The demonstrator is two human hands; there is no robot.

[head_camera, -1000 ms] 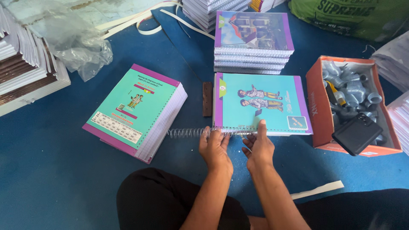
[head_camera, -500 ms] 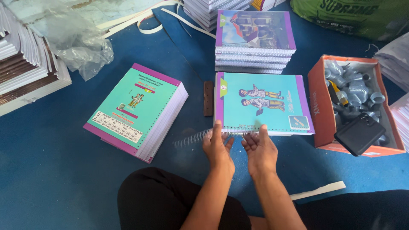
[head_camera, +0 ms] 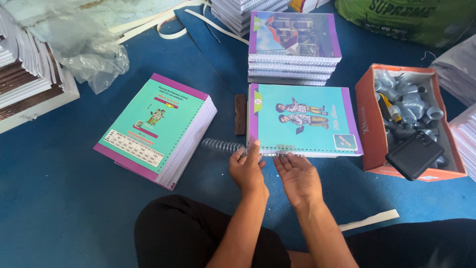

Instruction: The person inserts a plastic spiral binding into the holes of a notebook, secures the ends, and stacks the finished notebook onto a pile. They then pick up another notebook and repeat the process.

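A teal and purple notebook with two cartoon children on its cover lies on the blue floor in front of me. A silver spiral wire sticks out to the left from its near edge. My left hand pinches the notebook's near left corner where the spiral enters. Beside it, my right hand lies flat, fingertips touching the bound edge.
A thick unbound stack of teal-covered pages lies to the left. A pile of bound notebooks sits behind. An orange box of spiral coils, with a black phone on it, stands at the right. A brown strip and plastic wrap lie nearby.
The spiral wire has fed further into the notebook's edge, so less of it sticks out on the left. My right hand has flattened and slid a little along the edge.
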